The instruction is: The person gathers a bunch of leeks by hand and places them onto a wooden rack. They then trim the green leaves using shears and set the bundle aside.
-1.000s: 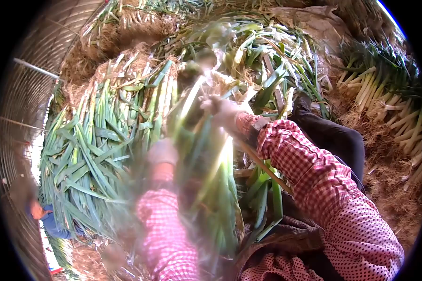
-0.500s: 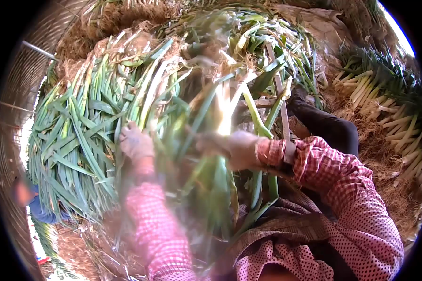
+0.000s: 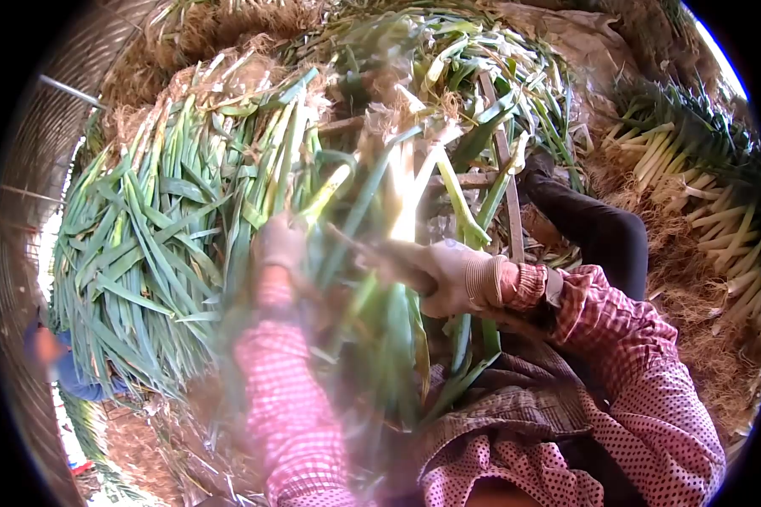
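My left hand [image 3: 281, 243], gloved and a little blurred, is closed at the right edge of a heap of leeks [image 3: 156, 228]. A pale green leek [image 3: 325, 193] sticks up from its fingers. My right hand [image 3: 457, 277], in a light glove, is wrapped round a knife [image 3: 397, 264] whose blade points left toward my left hand. Between and beyond my hands, more leeks [image 3: 404, 190] lie with long leaves hanging toward me; haze over the middle of the view blurs them.
A wooden frame [image 3: 506, 160] stands ahead of my right hand. Trimmed leeks [image 3: 727, 224] with brown roots lie in a row at the far right. Loose leaves [image 3: 482, 68] are piled behind. A person in blue [image 3: 76, 372] is at the left edge, beside a curved wall [image 3: 25, 194].
My left hand has moved right and slightly up, and a pale leek now shows at its fingers. My right hand has shifted a little right, bringing the knife into clearer view.
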A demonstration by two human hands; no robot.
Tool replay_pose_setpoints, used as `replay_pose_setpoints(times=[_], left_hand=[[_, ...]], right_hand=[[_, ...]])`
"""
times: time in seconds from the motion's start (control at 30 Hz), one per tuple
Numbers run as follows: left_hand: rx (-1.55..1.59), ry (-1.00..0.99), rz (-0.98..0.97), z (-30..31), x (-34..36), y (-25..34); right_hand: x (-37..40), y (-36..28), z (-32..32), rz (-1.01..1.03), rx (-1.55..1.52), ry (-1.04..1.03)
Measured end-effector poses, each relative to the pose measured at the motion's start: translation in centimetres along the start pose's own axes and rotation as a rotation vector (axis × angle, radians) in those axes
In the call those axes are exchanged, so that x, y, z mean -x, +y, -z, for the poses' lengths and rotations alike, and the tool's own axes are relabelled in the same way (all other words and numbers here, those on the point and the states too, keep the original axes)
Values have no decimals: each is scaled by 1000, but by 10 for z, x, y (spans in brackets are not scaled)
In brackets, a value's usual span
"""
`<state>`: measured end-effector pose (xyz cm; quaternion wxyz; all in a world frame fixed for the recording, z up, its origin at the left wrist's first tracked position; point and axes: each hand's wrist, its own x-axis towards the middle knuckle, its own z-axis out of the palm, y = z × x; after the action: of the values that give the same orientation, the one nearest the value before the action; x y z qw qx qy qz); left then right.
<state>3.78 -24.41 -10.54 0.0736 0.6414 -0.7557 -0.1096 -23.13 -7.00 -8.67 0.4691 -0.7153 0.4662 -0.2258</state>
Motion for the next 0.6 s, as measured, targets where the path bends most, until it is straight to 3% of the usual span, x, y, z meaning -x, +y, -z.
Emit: replay_pose_setpoints(times=[0.1, 0.17, 0.23, 0.3, 0.47, 0.5, 0.57, 0.6], left_hand=[[-64, -17, 29, -10, -11, 4], [-140, -14, 71, -24, -12, 11], [-68, 95, 126, -44, -11, 19], [-12, 154, 210, -56, -12, 32], [39, 16, 79, -29, -59, 107], [518, -149, 119, -42, -99, 101], [396, -16, -333, -16, -147, 121], [1116, -248, -104, 12, -164, 145]], right_hand=[[-1, -17, 7, -174, 33, 17], [-2, -8, 1, -164, 16, -69], [-3, 8, -9, -70, -4, 31], [-9, 21, -8, -183, 99, 50], [-17, 40, -1, -100, 110, 63], [-21, 42, 0, -100, 141, 67], [-41, 56, 14, -20, 243, 92], [-49, 45, 28, -120, 276, 26]])
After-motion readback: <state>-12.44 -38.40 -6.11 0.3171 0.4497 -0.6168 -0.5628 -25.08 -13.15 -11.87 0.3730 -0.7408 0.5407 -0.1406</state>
